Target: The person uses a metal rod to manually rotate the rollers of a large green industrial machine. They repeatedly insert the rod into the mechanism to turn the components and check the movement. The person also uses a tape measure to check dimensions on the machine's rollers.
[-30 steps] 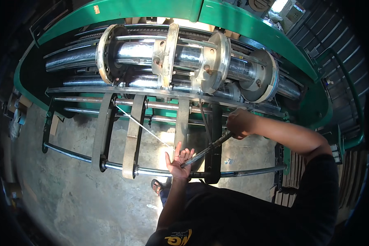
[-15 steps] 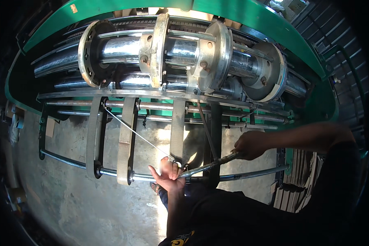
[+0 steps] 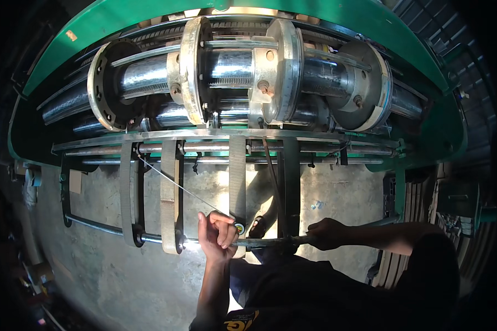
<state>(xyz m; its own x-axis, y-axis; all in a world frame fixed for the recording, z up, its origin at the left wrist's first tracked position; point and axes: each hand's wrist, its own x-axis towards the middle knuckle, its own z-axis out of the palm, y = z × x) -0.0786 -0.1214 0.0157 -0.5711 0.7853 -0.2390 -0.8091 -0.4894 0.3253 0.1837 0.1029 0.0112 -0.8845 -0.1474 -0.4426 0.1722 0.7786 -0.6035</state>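
Note:
My left hand [image 3: 217,237] is in the middle, in front of the machine, its fingers curled and thumb raised. What its fingers hold, if anything, is hidden. A thin white cord [image 3: 183,189] slants down from a strap roller to its fingertips. Beside them is a small round piece [image 3: 239,229] with a pale rim and a yellow-green middle. Further right, my right hand [image 3: 327,234] is wrapped round the end of a worn metal bar [image 3: 265,241]. The bar lies almost level, and its left end reaches my left hand.
Ahead stands a green-framed machine [image 3: 348,16] with shiny shafts and thick metal discs [image 3: 191,71]. Woven straps [image 3: 169,209] run from it to a front rail [image 3: 94,225]. Stacked cardboard [image 3: 414,212] is at right. The floor [image 3: 116,281] is concrete.
My right hand has come down and slightly left, bringing the bar from a slant to almost level. The spread fingers of my left hand have curled. The view has shifted a little.

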